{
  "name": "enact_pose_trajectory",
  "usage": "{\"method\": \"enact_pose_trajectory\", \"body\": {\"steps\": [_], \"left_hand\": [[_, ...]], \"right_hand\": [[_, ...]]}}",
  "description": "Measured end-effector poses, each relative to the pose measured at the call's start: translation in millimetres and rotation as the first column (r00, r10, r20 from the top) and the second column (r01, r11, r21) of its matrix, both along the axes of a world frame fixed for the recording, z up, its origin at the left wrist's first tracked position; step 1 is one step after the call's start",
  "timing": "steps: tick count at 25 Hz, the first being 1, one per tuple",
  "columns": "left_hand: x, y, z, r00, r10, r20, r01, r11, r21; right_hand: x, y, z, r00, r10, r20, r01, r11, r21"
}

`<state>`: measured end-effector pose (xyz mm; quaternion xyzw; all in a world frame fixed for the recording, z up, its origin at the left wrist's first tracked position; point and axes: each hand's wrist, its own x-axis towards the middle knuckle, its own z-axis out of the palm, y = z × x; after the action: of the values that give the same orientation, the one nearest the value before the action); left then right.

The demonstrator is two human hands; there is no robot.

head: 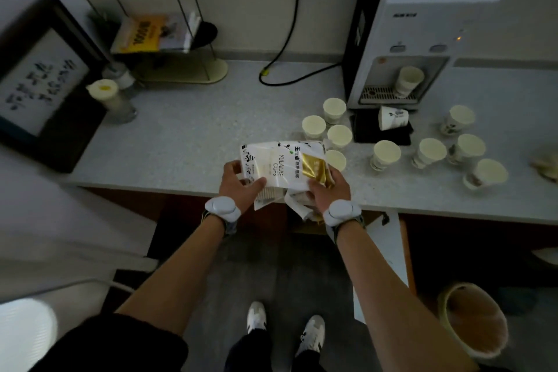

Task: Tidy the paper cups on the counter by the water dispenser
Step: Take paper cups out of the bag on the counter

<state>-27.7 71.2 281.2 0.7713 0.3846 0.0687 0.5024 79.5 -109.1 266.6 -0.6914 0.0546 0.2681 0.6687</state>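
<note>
A white plastic cup package (277, 166) with green and gold print lies at the counter's front edge, held from both ends. My left hand (240, 187) grips its left side and my right hand (327, 190) grips its torn right end. Several upright paper cups (339, 136) stand just behind the package. Several more cups (428, 152) are scattered to the right. One cup (392, 118) lies on its side on a black mat, and another cup (407, 80) sits in the bay of the water dispenser (422, 27).
The grey counter (187, 136) also carries a framed sign (39, 81) at the left, a wire rack with a yellow booklet (151, 35), a capped jar (111, 98) and a black power cable (287, 48). A lined waste bin (472, 318) stands on the floor at lower right.
</note>
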Motion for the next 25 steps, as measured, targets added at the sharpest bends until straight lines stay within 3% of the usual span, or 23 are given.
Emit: {"method": "enact_pose_trajectory", "body": {"steps": [5,14,25], "left_hand": [[27,47,-11,0.999,-0.034,-0.012,0.034,0.998,0.045],[51,92,-53,0.997,-0.069,-0.038,0.069,0.998,0.012],[47,99,-74,0.989,-0.128,-0.076,0.123,0.990,-0.066]], "right_hand": [[19,37,-15,0.998,0.007,-0.060,-0.003,0.999,0.055],[35,79,-43,0.994,0.107,0.033,-0.098,0.973,-0.207],[35,85,-61,0.984,0.157,0.080,-0.122,0.934,-0.337]]}}
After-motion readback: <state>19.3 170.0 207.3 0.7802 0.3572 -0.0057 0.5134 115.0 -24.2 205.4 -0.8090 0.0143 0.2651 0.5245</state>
